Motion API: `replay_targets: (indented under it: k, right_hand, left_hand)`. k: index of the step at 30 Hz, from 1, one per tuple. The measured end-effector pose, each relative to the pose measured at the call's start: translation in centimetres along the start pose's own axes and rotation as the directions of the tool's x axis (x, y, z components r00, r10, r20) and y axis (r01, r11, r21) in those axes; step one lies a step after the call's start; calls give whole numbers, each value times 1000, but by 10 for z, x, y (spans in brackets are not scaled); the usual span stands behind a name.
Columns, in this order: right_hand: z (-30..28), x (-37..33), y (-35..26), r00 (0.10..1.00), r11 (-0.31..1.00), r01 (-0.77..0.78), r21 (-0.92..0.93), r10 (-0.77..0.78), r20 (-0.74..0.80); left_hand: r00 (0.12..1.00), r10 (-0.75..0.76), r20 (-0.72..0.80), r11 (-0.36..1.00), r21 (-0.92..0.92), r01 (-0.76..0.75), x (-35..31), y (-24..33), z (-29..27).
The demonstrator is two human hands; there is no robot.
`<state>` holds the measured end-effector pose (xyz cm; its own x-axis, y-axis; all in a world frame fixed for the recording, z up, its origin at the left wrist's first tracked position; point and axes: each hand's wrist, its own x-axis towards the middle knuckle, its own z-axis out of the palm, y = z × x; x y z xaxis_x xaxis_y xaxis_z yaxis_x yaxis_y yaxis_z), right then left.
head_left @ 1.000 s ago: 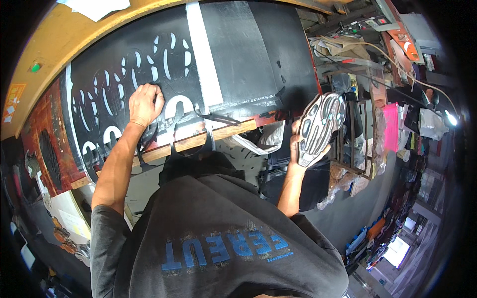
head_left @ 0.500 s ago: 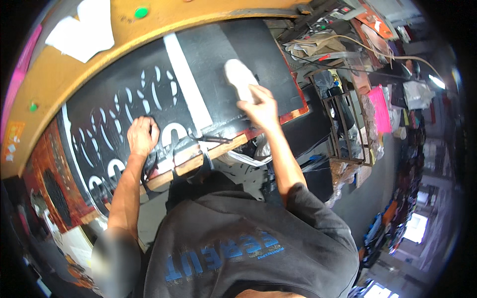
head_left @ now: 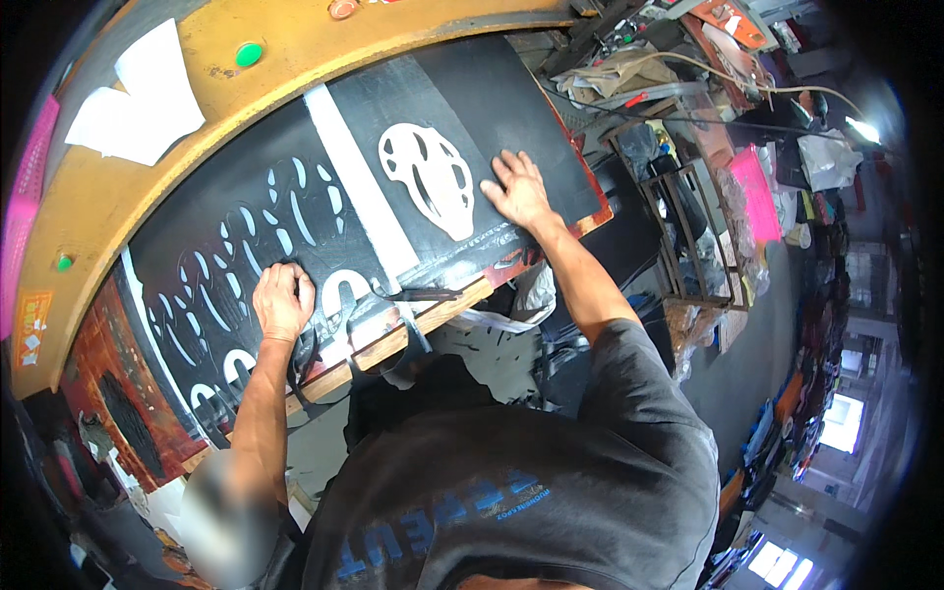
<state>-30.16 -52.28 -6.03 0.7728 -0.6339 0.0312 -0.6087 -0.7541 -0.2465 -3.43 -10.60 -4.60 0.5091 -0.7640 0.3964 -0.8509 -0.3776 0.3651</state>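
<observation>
Hands well apart over the worktable! From the far left: a pink mesh basket (head_left: 34, 187), its contents out of sight, beside the yellow beam (head_left: 285, 71) with white paper (head_left: 138, 103) on it. Next comes the black sheet (head_left: 197, 236), scattered with pale curved slots (head_left: 285, 241), and here's the left hand (head_left: 282, 300), knuckles up, fingers curled on it; whether anything is under them, I can't tell. Across the white strip (head_left: 359, 182) lies the sole-shaped cutting die (head_left: 455, 211), pale face up, dark openings through it, flat and held by neither hand. Just to its right, clear of its edge, the right hand (head_left: 519, 192) spreads its fingers over the dark sheet (head_left: 501, 108). Below the table edge hangs a whitish sack (head_left: 534, 295), its inside hidden from view.
</observation>
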Motion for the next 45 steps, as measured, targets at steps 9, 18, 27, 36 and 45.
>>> replay_targets:
  k: [9,18,27,36,45]
  right_hand:
    - [0,-177,31,964,987,148,69,-128,-234]
    - [-30,-18,-64,921,874,368,318,-295,-253]
    - [-22,145,-129,737,748,663,38,-660,145]
    - [-34,177,-129,580,639,769,20,-710,398]
    - [-56,94,-124,986,976,86,200,-113,126]
  left_hand:
    - [1000,-12,5,1000,-19,12,2,1,0]
    - [1000,-7,-28,1000,-21,6,1,-2,2]
    - [996,-49,-68,997,-67,45,0,-3,2]
    - [993,-51,-105,992,-120,38,-1,-5,2]
    - [992,-56,-109,993,-114,44,1,-7,5]
